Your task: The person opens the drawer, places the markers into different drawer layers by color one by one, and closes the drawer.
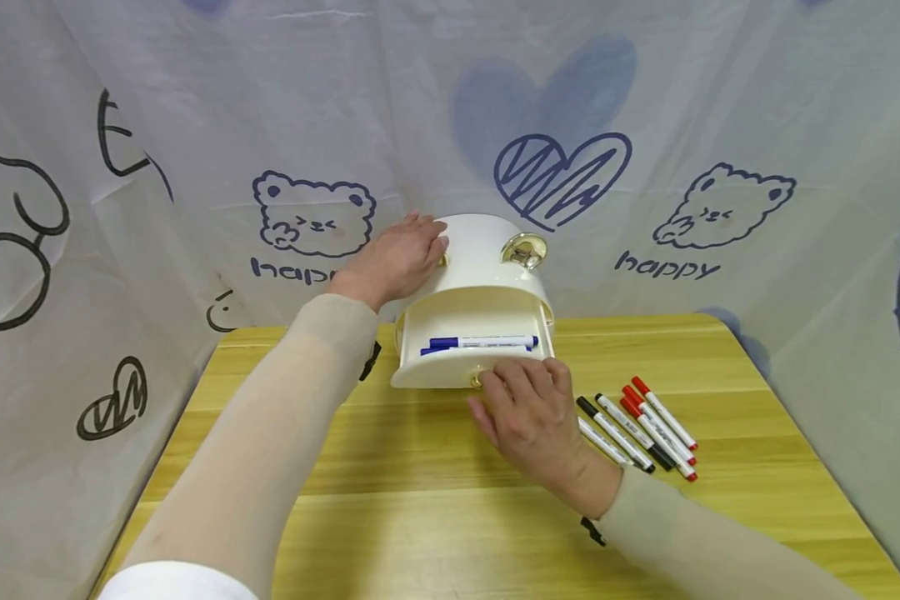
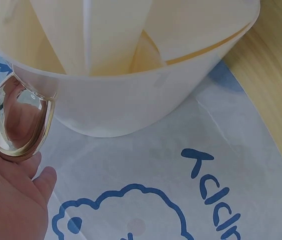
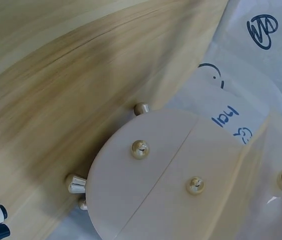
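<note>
A white rounded cabinet point(image 1: 480, 237) stands at the table's back with its drawer point(image 1: 438, 369) pulled out. Blue-capped markers point(image 1: 487, 342) lie inside the drawer. My left hand point(image 1: 393, 260) grips the cabinet's left gold ear point(image 2: 21, 117), fingers around it in the left wrist view. My right hand point(image 1: 536, 421) is at the drawer front, fingers bent loosely and thumb apart, beside the small gold knob point(image 1: 476, 380). That knob point(image 3: 195, 185) shows uncovered in the right wrist view, where my right hand is not visible.
Right of the cabinet, black-capped markers point(image 1: 615, 433) and red-capped markers point(image 1: 663, 417) lie on the wooden table point(image 1: 420, 533). A printed white cloth point(image 1: 435, 100) hangs behind and at both sides. The other gold ear point(image 1: 525, 250) is on the cabinet's right.
</note>
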`<act>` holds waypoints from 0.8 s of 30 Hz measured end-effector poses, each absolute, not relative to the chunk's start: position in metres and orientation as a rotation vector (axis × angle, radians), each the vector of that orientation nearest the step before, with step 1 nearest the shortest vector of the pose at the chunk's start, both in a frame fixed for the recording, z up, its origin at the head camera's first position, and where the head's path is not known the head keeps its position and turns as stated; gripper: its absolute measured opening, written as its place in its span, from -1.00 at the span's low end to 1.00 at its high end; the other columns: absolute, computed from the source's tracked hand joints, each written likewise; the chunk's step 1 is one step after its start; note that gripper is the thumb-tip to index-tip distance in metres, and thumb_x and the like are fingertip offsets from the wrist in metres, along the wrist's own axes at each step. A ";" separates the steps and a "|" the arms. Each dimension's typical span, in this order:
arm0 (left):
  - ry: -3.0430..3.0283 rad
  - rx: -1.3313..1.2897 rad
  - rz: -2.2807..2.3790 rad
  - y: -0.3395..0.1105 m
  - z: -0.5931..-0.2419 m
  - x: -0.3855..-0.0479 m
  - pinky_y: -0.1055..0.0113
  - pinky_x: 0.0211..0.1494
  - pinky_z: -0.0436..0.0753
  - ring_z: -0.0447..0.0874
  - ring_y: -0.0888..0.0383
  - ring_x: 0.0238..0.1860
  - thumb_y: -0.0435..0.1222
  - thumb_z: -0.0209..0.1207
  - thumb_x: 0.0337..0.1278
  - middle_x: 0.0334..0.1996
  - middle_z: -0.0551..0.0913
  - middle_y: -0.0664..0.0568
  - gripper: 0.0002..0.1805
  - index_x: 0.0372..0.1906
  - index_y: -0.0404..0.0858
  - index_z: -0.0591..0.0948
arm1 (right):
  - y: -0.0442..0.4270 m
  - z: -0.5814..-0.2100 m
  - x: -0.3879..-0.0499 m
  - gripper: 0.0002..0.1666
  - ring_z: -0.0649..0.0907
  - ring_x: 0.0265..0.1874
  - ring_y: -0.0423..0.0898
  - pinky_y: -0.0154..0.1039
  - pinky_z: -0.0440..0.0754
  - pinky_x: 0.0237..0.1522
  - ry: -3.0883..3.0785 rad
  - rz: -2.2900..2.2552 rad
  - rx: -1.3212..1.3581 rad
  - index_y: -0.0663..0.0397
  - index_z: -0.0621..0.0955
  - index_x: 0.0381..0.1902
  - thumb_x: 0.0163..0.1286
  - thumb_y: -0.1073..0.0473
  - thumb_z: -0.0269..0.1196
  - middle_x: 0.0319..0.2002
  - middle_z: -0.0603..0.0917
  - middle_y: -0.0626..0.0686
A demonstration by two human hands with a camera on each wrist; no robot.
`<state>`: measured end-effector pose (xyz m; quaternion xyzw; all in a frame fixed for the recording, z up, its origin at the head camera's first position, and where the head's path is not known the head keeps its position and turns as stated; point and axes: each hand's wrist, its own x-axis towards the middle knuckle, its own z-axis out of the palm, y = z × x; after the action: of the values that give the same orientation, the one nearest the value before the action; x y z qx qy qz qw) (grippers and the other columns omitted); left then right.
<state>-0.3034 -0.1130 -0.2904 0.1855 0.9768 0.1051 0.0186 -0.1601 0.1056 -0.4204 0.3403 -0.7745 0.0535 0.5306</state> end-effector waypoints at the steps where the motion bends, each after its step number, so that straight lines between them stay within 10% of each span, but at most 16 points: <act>1: 3.034 0.577 0.325 -0.113 -0.291 -0.304 0.11 0.81 -0.06 -0.13 -0.06 0.74 0.03 -0.38 0.75 0.71 0.09 -0.08 -0.34 0.70 -0.16 0.17 | 0.106 -0.421 -0.161 -0.59 0.57 -0.21 0.10 0.03 0.47 -0.15 -1.848 0.127 0.810 0.12 0.64 -0.20 0.62 -0.10 0.11 -0.25 0.63 0.09; 24: 3.089 0.601 0.227 -0.111 -0.291 -0.305 0.06 0.81 -0.20 -0.34 -0.04 0.75 0.00 -0.42 0.75 0.75 -0.18 -0.08 -0.32 0.73 -0.21 0.02 | 0.106 -0.418 -0.169 -0.58 0.60 -0.28 0.11 0.02 0.49 -0.20 -1.836 0.142 0.806 0.13 0.65 -0.25 0.66 -0.07 0.12 -0.30 0.67 0.08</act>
<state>-0.3047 -0.1105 -0.2912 0.1905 0.9790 0.0718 -0.0065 -0.1690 0.1057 -0.4179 0.3386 -0.7710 0.0596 0.5361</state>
